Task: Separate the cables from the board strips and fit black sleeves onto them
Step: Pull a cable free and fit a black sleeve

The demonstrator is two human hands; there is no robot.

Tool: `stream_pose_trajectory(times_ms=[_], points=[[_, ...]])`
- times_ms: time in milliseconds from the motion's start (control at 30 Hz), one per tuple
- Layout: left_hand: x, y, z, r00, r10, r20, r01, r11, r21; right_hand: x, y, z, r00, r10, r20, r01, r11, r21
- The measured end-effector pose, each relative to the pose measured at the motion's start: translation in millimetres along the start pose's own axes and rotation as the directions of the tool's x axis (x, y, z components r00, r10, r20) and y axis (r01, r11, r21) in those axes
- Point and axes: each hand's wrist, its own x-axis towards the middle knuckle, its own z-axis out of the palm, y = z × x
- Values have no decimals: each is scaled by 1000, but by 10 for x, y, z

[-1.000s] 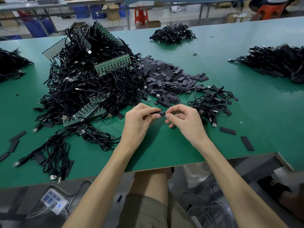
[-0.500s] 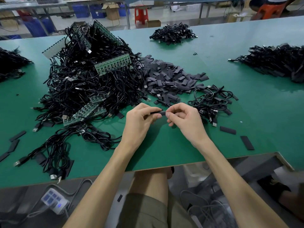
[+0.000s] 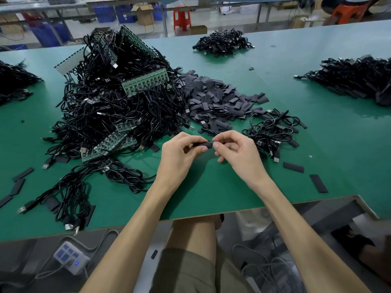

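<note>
Left hand (image 3: 179, 151) and right hand (image 3: 234, 153) are pinching one black sleeve (image 3: 203, 144); a small bundle (image 3: 273, 132), seemingly done, is lying right, the big cable heap (image 3: 118, 106) waiting left.

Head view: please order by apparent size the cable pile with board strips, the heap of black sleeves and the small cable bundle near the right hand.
1. cable pile with board strips.
2. heap of black sleeves.
3. small cable bundle, smaller though nearer the camera.
</note>
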Motion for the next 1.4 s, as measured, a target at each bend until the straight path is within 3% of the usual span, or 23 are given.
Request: stream_pose_trajectory(times_ms=[133,333,533,667,767,967,1233,1400], points=[[-5,12,-8,1000,16,27,-18,996,87,-4,9,4,999,-41,20,41,998,-38],[-12,64,32,980,86,180,-131,957,257,4,25,0,993,-108,42,110,993,-34],[7,72,-1,994,64,92,-80,980,182,5,27,-7,979,-202,-25,196,969,-148],[-1,91,-20,996,82,26,-84,989,125,19,43,-10,987,-93,-128,85,994,-66],[-10,97,-14,994,87,66,-95,987,127,7,25,19,997,-54,-62,56,998,30],[-11,113,0,988,83,133,-101,986,131,-2,-7,0,988,-137,-69,137,991,-4],[-11,68,9,985,78,156,-105,979,174,-14,-39,-9,985,-121,-125,119,993,-26],[-24,94,37,985,62,159,-81,989,120,3,-52,-21,964,-191,-187,176,980,-90]])
